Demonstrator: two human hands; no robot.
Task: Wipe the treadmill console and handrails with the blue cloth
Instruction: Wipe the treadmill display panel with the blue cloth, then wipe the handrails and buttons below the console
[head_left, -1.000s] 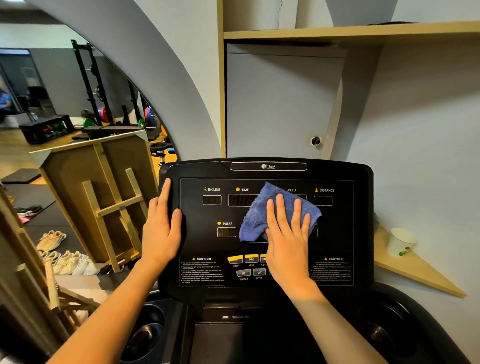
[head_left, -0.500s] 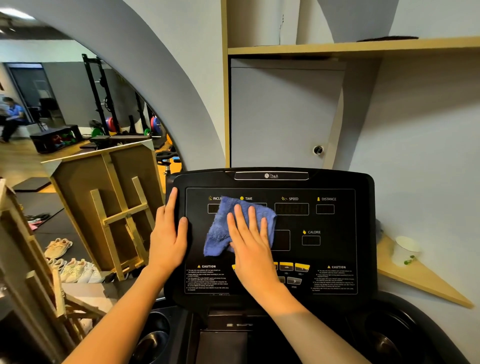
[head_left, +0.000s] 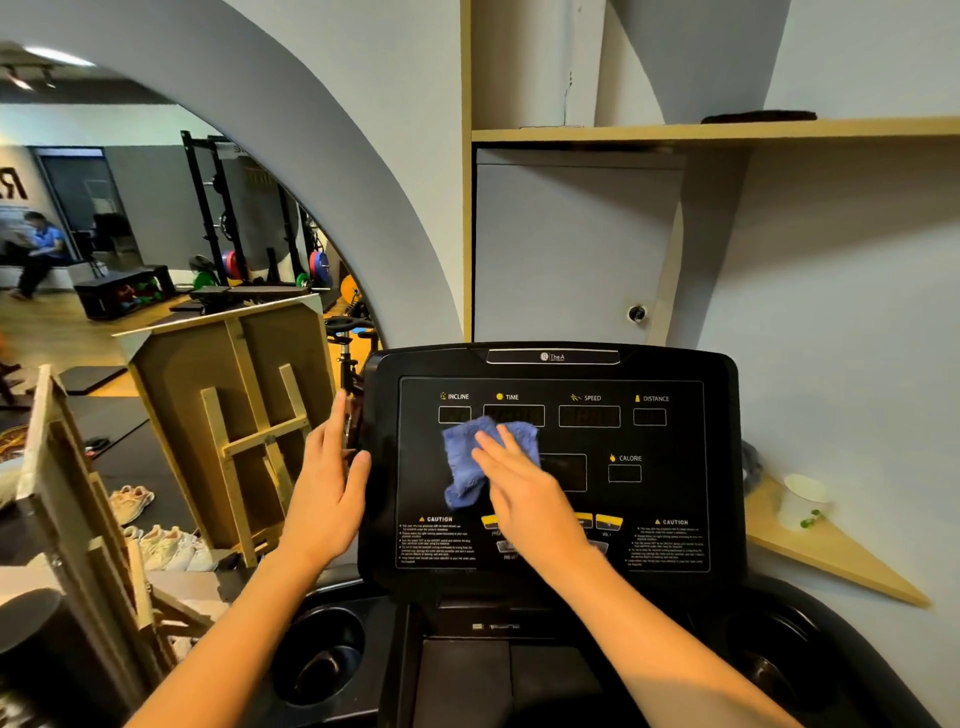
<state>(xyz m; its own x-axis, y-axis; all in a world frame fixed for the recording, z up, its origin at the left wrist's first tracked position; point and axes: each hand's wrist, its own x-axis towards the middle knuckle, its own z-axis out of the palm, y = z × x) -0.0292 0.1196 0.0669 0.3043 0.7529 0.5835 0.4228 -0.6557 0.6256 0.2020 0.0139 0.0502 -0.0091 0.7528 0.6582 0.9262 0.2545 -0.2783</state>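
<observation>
One console (head_left: 675, 374), one blue cloth (head_left: 467, 457), two hands, two cup holders, one paper cup (head_left: 802, 501).

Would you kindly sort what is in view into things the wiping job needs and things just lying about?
Job: blue cloth; treadmill console; right hand pressing the cloth; left hand at the console's edge.
Lying about: paper cup; shoes; wooden easel.

We are seeing the right half of the console (head_left: 670, 483) lying open for a hand. The left hand (head_left: 324, 486) is blocking its left edge, the wooden easel (head_left: 244, 415) is crowding that side, and the paper cup (head_left: 802, 501) is standing near the right.
</observation>
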